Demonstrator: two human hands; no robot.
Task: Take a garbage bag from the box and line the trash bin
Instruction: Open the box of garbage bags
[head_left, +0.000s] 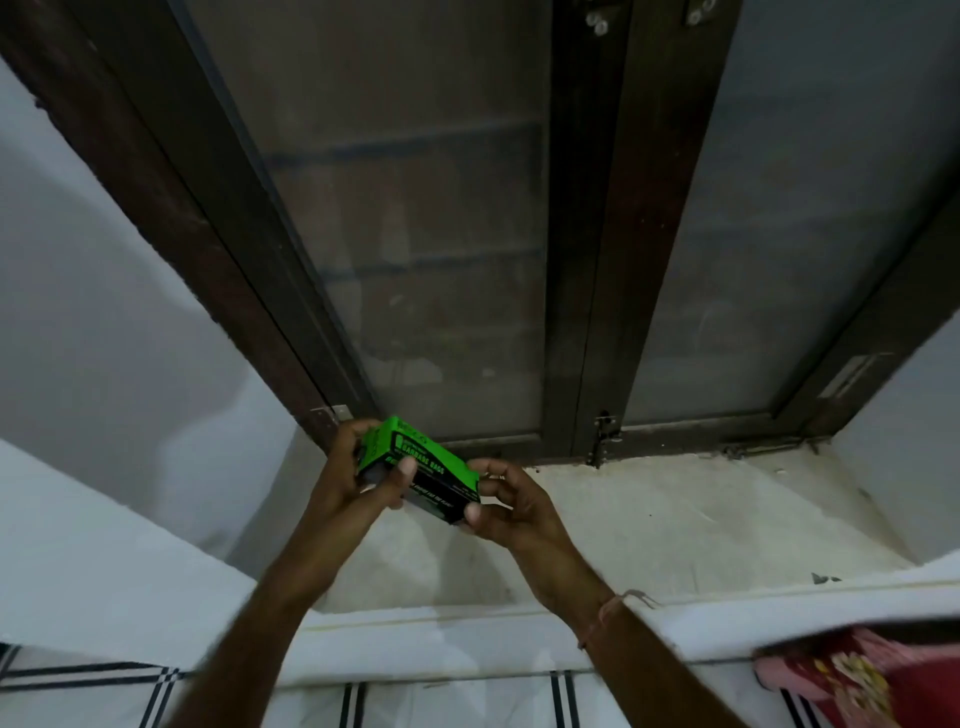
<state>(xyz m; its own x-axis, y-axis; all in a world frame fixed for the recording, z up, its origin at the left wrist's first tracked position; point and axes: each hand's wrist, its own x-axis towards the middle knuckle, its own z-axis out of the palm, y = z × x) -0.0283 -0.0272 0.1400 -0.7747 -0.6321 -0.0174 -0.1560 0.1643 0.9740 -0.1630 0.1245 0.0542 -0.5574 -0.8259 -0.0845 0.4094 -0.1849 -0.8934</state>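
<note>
The stained white window sill (675, 519) carries a small dark scrap (826, 578).

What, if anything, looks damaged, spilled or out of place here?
Nothing serious. The garbage bag box sits tilted but intact between the left hand and right hand. The window sill is stained, with a small dark scrap near its front edge. No trash bin is in view.
</note>
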